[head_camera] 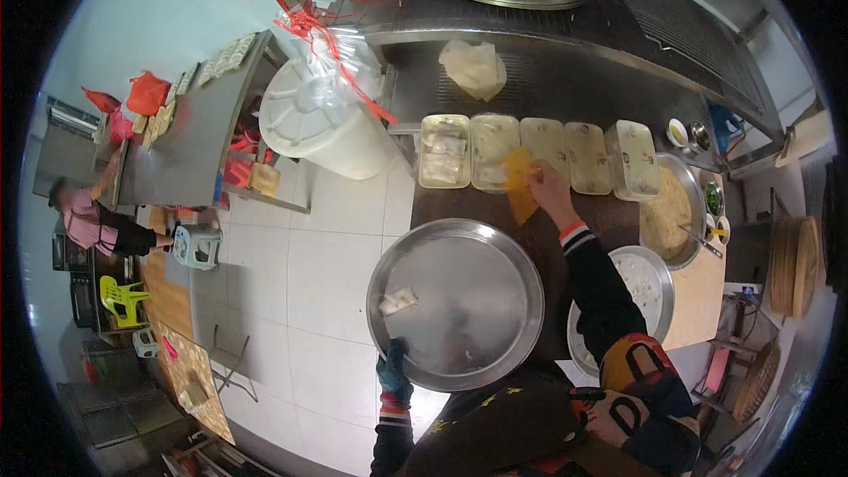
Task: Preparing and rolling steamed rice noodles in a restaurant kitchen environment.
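Note:
My left hand [395,371], in a dark teal glove, grips the near-left rim of a large round metal tray [477,305]. A folded white rice-noodle-like roll [399,301] lies at the tray's left side. In my bare right hand [551,189] is a flat yellow-orange scraper [520,189], its blade over the near side of a lined rectangular container [495,126]. Pale food shows in that container, blurred beside the scraper. To its left, another container [445,118] holds several white rolls. More lined containers [544,139] stand to the right, the rightmost ones [636,152] stacked.
A bowl of pale mixture [666,212] with a metal-handled utensil and a second metal tray [641,271] are at my right. Left of the counter stands a lidded white bin [318,126] bearing plastic bags. Far left, a person [96,218] stands by a table.

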`<move>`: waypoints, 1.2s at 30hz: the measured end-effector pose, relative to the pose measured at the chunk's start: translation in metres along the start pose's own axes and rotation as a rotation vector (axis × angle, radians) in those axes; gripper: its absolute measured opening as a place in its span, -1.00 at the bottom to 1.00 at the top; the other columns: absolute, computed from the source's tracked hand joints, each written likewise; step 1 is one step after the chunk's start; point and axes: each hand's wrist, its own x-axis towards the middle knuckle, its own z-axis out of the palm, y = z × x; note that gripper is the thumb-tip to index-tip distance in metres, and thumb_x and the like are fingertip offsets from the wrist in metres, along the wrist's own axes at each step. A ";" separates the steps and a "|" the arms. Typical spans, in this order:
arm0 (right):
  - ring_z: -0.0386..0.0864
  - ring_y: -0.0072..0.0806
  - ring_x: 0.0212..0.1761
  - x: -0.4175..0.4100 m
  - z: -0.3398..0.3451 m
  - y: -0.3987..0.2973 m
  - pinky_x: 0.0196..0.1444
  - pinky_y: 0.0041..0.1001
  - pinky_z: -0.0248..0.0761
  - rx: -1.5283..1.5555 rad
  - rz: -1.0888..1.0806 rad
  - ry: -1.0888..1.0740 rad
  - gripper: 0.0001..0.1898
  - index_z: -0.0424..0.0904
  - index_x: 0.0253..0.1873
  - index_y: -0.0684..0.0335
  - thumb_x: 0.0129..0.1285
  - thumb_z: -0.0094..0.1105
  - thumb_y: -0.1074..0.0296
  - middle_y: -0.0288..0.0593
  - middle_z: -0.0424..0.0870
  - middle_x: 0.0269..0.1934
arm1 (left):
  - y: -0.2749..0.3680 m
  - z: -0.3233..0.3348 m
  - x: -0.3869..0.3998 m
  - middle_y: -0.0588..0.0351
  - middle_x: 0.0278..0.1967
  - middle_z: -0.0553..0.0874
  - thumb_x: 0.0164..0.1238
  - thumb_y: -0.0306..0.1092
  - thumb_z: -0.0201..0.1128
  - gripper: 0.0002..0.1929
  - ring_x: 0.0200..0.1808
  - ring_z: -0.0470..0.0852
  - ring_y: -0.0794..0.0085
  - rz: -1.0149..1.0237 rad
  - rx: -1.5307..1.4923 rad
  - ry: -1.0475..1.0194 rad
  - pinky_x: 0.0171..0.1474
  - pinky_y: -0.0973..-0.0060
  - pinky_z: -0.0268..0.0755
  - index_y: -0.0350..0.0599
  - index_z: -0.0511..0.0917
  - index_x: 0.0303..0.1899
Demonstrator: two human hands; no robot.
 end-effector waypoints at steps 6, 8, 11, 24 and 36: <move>0.55 -0.42 -0.52 -0.049 -0.060 -0.078 -0.45 -0.40 0.42 -0.420 -0.348 0.286 -0.74 0.44 -0.04 0.25 0.17 0.08 0.36 -0.11 0.53 -0.54 | 0.017 0.022 -0.002 0.18 -0.28 0.60 0.21 -0.10 0.22 -0.58 -0.25 0.53 0.47 -0.129 -0.026 -0.033 -0.18 0.50 0.38 -0.27 0.52 -0.07; 0.61 -0.15 -0.37 -0.076 -0.072 -0.084 -0.32 -0.35 0.46 -0.080 -0.046 0.172 -0.69 0.47 -0.02 0.22 0.11 0.13 0.33 0.00 0.62 -0.38 | 0.017 0.024 0.004 0.17 -0.27 0.60 0.21 -0.11 0.22 -0.59 -0.25 0.53 0.47 -0.120 0.001 -0.040 -0.18 0.50 0.38 -0.27 0.52 -0.06; 0.62 -0.32 -0.42 -0.126 -0.070 -0.076 -0.36 -0.41 0.46 0.162 0.118 -0.124 -0.69 0.46 -0.01 0.22 0.13 0.14 0.34 -0.04 0.62 -0.40 | 0.032 0.036 0.006 0.16 -0.22 0.59 0.22 -0.13 0.22 -0.58 -0.24 0.53 0.49 -0.120 0.068 -0.061 -0.17 0.53 0.39 -0.27 0.50 -0.03; 0.56 -0.65 -0.42 -0.195 -0.012 -0.097 -0.38 -0.66 0.44 0.601 0.386 -0.491 -0.73 0.46 -0.02 0.35 0.22 0.12 0.39 -0.26 0.61 -0.35 | 0.062 0.091 -0.006 0.36 -0.45 0.52 0.25 -0.15 0.21 -0.75 -0.45 0.40 0.72 0.044 0.308 -0.352 -0.42 0.67 0.24 -0.11 0.54 -0.21; 0.48 -0.68 -0.43 -0.125 -0.028 -0.080 -0.40 -0.68 0.34 0.810 0.402 -0.346 -0.69 0.45 0.06 0.28 0.22 0.11 0.36 -0.34 0.57 -0.37 | 0.048 0.045 -0.004 0.15 -0.21 0.59 0.23 -0.13 0.22 -0.55 -0.22 0.53 0.49 -0.089 0.110 -0.073 -0.16 0.54 0.40 -0.29 0.46 0.01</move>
